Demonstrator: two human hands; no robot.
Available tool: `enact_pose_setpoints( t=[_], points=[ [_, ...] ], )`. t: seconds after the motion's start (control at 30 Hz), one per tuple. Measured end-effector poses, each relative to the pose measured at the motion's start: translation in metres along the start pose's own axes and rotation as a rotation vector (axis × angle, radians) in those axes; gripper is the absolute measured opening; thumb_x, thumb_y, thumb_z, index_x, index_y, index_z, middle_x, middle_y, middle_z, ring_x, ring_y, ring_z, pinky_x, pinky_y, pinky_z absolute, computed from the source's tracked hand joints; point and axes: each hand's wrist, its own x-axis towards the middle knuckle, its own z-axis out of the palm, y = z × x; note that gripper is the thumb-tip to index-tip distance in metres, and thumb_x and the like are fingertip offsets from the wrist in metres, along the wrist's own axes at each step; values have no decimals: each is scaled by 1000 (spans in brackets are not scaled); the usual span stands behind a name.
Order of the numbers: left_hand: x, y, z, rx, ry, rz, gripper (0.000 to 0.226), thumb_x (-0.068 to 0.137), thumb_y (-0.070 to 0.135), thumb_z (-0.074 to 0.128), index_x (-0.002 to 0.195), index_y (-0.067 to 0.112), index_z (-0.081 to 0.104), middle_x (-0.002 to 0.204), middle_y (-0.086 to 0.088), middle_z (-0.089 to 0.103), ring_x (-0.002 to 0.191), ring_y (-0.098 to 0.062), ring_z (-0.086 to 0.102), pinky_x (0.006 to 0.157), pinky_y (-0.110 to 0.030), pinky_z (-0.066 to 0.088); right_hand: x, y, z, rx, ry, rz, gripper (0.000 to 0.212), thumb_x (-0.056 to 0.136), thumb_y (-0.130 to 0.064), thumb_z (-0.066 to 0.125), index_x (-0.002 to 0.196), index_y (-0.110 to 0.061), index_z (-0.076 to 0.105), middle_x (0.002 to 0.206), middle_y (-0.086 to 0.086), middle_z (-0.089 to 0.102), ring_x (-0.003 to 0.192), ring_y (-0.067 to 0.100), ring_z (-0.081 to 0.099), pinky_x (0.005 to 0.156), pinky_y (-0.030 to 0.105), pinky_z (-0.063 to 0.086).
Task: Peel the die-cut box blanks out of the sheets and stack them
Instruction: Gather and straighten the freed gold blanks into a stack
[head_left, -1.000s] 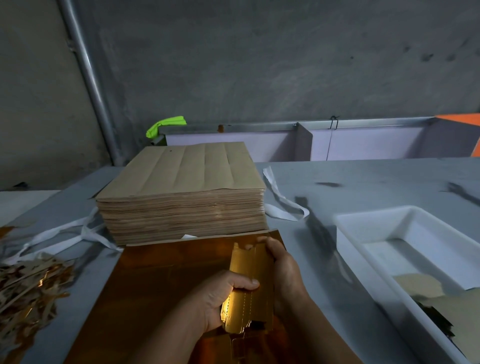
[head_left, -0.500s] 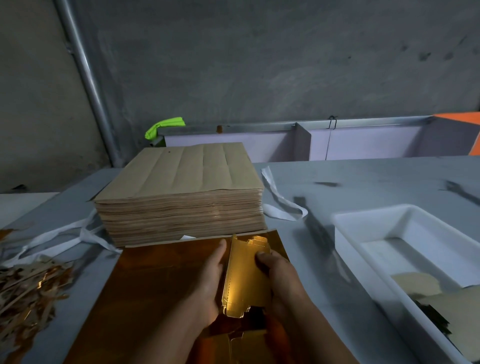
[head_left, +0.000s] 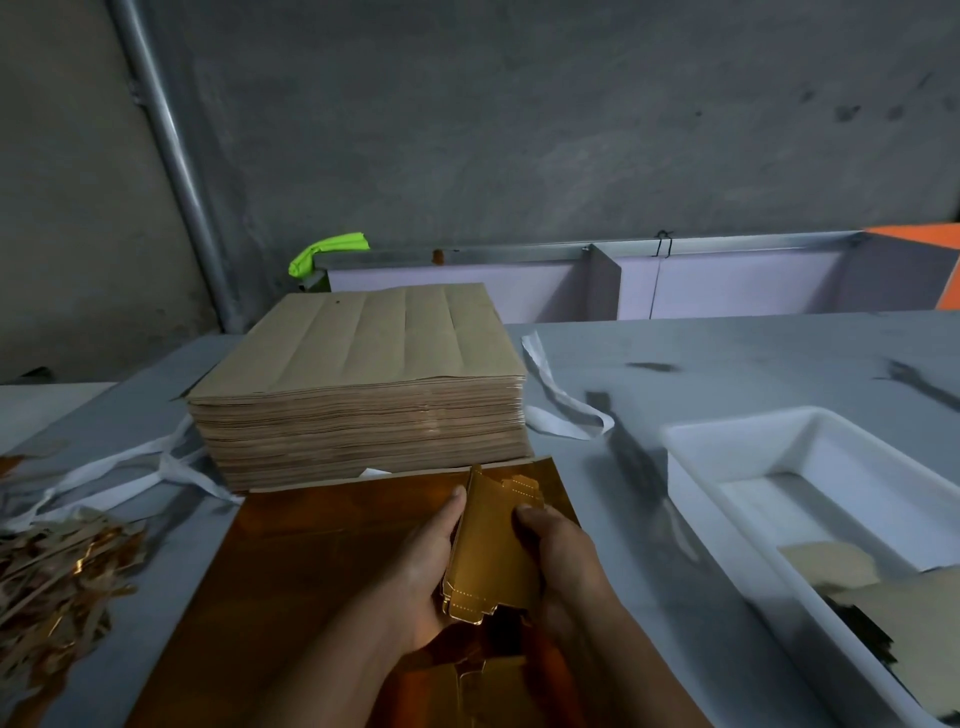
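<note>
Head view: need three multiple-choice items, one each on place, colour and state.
1. Where is the white tray relative to the brown sheet stack?
A. left of it
B. right of it
C. on top of it

2. What colour are the held blanks?
A. gold
B. blue
C. white

3. The held blanks are:
A. lying flat in the tray
B. upright between the left hand and right hand
C. resting on the stack

Key:
1 B, the tray lies by the table's right side.
2 A, their faces shine metallic gold.
3 B, a hand holds each side, above the foil sheet.
</note>
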Motion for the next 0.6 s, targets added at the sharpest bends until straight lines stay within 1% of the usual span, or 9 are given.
enact_pose_setpoints(
  t=[0.07, 0.2, 0.23, 0.3, 0.37, 0.43, 0.5, 0.57, 0.6],
  points=[
    [-2, 1, 0, -14, 1, -6, 58, 81, 67, 54, 111, 18, 62, 84, -13, 75, 66, -26, 73, 49, -28, 53, 0, -1, 2, 13, 4, -3, 22, 100, -27, 52, 118, -19, 60, 110, 16, 70, 101, 38, 67, 74, 45, 57],
    [-4, 0, 2, -64, -11, -6, 60, 77, 67, 57, 114, 19, 62, 90, -14, 75, 71, -29, 74, 50, -29, 54, 1, -2, 5, 5, 13, 0, 17, 100, -28, 52, 114, -23, 61, 109, 14, 70, 100, 37, 67, 74, 45, 56],
    [-6, -1, 2, -68, -6, -4, 60, 78, 66, 58, 113, 19, 62, 88, -14, 75, 70, -29, 74, 50, -30, 54, 2, -2, 5, -8, 16, -3, 17, 100, -29, 52, 114, -25, 60, 110, 13, 70, 101, 37, 66, 77, 46, 56],
    [-8, -1, 2, -51, 14, 6, 57, 79, 64, 59, 114, 19, 60, 86, -14, 75, 69, -29, 74, 51, -30, 54, 2, -2, 4, -33, 10, -7, 21, 101, -30, 51, 119, -26, 60, 115, 13, 68, 105, 38, 64, 89, 54, 53],
    [-8, -1, 0, -21, 29, 17, 54, 82, 61, 57, 117, 20, 59, 91, -16, 75, 76, -32, 73, 53, -32, 54, 1, -1, 3, -43, 4, -13, 23, 101, -29, 50, 121, -24, 59, 117, 14, 68, 106, 38, 65, 94, 58, 51],
    [-8, 1, -2, 19, 18, 15, 51, 85, 61, 54, 119, 22, 59, 102, -17, 72, 88, -35, 69, 61, -36, 54, 0, -1, 2, -45, 0, -22, 22, 101, -28, 50, 120, -23, 59, 115, 15, 68, 104, 38, 66, 90, 56, 54],
    [-9, 3, -2, 76, -3, 20, 46, 87, 55, 55, 120, 23, 59, 110, -16, 69, 98, -35, 66, 72, -39, 53, 0, -1, 2, -47, -8, -28, 22, 101, -28, 50, 121, -22, 57, 114, 15, 68, 102, 39, 67, 87, 55, 55],
    [-9, 4, -1, 158, -8, 44, 39, 90, 38, 61, 124, 20, 57, 114, -15, 67, 103, -35, 63, 79, -42, 51, -1, -2, 2, -35, -35, -26, 25, 101, -29, 50, 123, -20, 57, 110, 16, 71, 97, 38, 70, 79, 51, 59],
    [-10, 5, -1, 183, -6, 58, 33, 91, 30, 62, 123, 19, 58, 113, -15, 67, 103, -34, 63, 78, -42, 51, -2, -3, 3, -11, -60, -24, 26, 101, -31, 50, 122, -19, 58, 106, 16, 73, 92, 37, 72, 72, 46, 60]
  ],
)
